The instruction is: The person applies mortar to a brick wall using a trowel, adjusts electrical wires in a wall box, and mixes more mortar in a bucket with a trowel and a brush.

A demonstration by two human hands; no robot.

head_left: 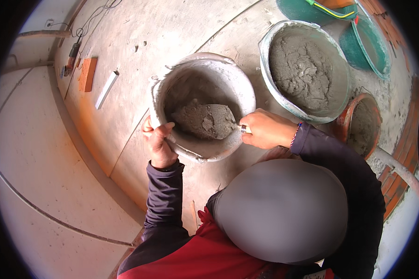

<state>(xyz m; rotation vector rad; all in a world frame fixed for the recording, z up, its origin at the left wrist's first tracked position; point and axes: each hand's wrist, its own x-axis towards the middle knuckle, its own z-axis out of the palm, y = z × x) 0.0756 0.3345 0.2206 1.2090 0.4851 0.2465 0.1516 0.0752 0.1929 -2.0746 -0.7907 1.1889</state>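
A whitish, mortar-crusted bucket (239, 76) stands on the floor in front of me. My left hand (158, 143) grips its near left rim, the thumb over the edge and the fingers outside. My right hand (269, 129), at the right rim, is closed round the handle of a trowel (224, 113). The trowel's blade reaches into the bucket and carries a lump of grey mortar (193, 116). More mortar smears coat the inner wall. How much lies under the blade is hidden.
A larger bucket (264, 56) nearly full of mortar (302, 69) stands to the right. Beyond it are green buckets (368, 49); an orange bucket (345, 122) is nearer. At far left lie a brick (88, 74), a pale bar (106, 89) and a corded power tool (72, 56).
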